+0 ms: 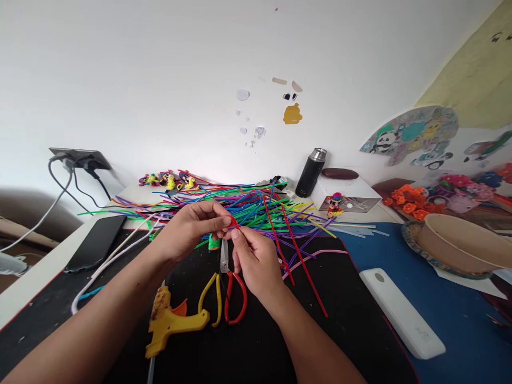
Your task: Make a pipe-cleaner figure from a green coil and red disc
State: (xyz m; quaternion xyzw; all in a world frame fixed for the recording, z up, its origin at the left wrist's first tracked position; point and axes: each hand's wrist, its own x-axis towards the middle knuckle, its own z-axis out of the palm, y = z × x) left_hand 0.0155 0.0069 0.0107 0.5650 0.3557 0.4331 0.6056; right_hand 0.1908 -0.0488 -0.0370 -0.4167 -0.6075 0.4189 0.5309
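Note:
Both hands meet over the dark mat, pinching a short red pipe cleaner (234, 221) between the fingertips. My left hand (202, 221) is closed on its upper end, thumb and fingers together. My right hand (254, 256) grips it from the lower right; part of the piece is hidden in the fingers. Just below lie scissors (224, 258) with a red loop handle, and a tool with yellow handles (212, 298) partly overlapped. A small green fuzzy piece (214, 243) sits behind them. The yellow glue gun (172, 320) rests below my left forearm.
Many coloured pipe cleaners (248, 210) heap behind my hands, with red ones (304, 261) reaching right. A phone (96, 242) lies left. At the back stand a black thermos (311, 173) and white box (348, 192). A white case (402, 312) and bowl (464, 240) are right.

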